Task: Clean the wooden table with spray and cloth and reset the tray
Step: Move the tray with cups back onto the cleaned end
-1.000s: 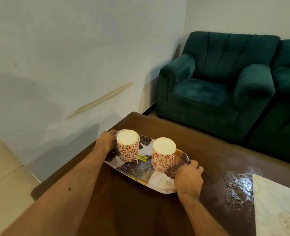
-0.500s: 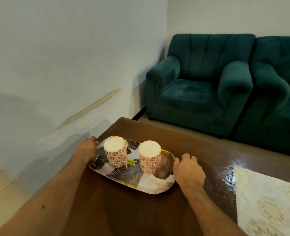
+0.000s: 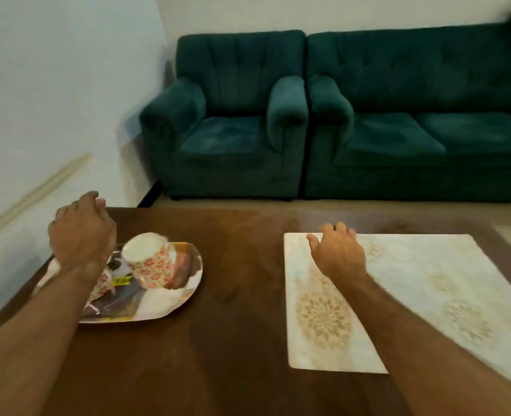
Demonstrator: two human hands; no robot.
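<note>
A patterned oval tray [image 3: 158, 304] lies on the left part of the dark wooden table [image 3: 236, 310]. Two white cups with red flowers stand on it: one cup [image 3: 150, 260] shows fully, the other cup [image 3: 102, 284] is mostly hidden behind my left forearm. My left hand [image 3: 81, 229] hovers over the tray's far left end, fingers loosely curled, holding nothing. My right hand [image 3: 339, 253] rests on the far left corner of a cream placemat [image 3: 422, 289], fingertips at its far edge. No spray bottle or cloth is in view.
A dark green armchair [image 3: 230, 121] and a matching sofa [image 3: 428, 115] stand beyond the table's far edge. A pale wall [image 3: 53, 85] runs close along the table's left side. Bare wood lies between tray and placemat.
Both hands have let go of the tray, which stays on the table. My right hand has moved right onto the placemat. The view has swung right.
</note>
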